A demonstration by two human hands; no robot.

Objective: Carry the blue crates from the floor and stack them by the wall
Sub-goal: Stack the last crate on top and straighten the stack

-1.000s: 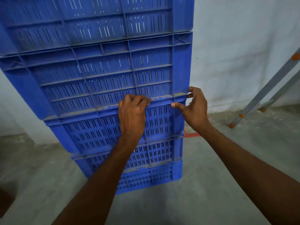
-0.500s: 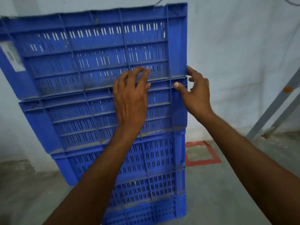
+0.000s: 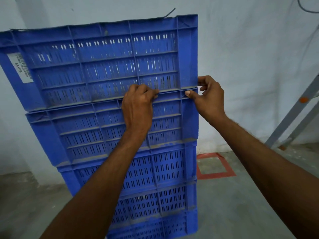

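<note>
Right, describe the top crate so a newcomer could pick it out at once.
Against the pale wall stands a stack of blue crates. Go to its very top: the top crate is the one whose bottom edge the left hand and right hand grip. It alone shows a white label on its left end.

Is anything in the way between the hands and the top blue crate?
No, nothing visible. The left hand and right hand grip the top crate at its bottom edge, where it sits on the crate below, by the wall.
</note>
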